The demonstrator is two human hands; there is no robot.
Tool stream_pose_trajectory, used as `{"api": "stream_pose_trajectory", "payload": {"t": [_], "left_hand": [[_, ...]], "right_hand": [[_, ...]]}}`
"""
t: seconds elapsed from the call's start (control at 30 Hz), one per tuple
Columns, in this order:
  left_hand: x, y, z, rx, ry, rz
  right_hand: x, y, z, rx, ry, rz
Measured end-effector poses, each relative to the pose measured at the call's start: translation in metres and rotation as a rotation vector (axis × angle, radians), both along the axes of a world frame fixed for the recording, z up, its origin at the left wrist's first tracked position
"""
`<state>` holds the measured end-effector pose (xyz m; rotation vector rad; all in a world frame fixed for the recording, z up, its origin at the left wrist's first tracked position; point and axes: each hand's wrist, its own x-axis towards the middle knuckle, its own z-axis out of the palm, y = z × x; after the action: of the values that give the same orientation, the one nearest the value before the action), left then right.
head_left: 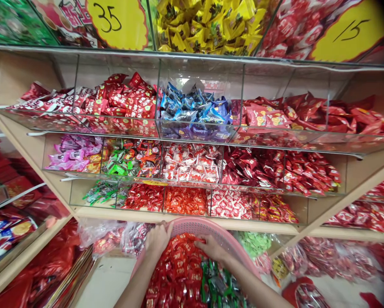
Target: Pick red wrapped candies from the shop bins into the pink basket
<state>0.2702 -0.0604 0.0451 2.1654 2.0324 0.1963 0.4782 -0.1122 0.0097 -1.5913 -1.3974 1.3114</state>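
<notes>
A pink plastic basket (211, 226) sits low in front of me, heaped with red wrapped sweets (179, 269) and some green ones (217, 282). My left hand (157, 239) grips the basket's far left rim, fingers curled over it. My right hand (211, 249) lies on the red sweets inside the basket, fingers bent down into the pile; whether it holds any I cannot make out.
Tiered clear bins fill the shelving ahead: red packets (128, 105), blue packets (195, 109), purple ones (73, 152), red-and-white ones (188, 164). Yellow price signs reading 35 (116, 21) and 15 (349, 32) hang above. Bagged sweets (105, 237) lie under the lowest shelf.
</notes>
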Motion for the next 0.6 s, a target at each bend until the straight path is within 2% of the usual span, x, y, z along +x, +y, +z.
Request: {"api": "stream_pose_trajectory", "payload": {"t": [0.17,0.33,0.43,0.6], "left_hand": [[0.001,-0.002,0.005,-0.022,0.006,0.002],[0.002,-0.002,0.005,-0.02,0.022,0.001],[0.001,-0.002,0.004,0.005,0.033,-0.003],[0.0,-0.001,0.002,0.008,0.015,-0.016]], "right_hand": [[0.011,-0.001,0.008,-0.065,0.118,0.025],[0.003,-0.003,0.021,-0.049,0.17,0.069],[-0.005,0.0,0.017,-0.024,0.182,-0.01],[-0.014,0.007,0.003,-0.115,0.219,-0.059]]}}
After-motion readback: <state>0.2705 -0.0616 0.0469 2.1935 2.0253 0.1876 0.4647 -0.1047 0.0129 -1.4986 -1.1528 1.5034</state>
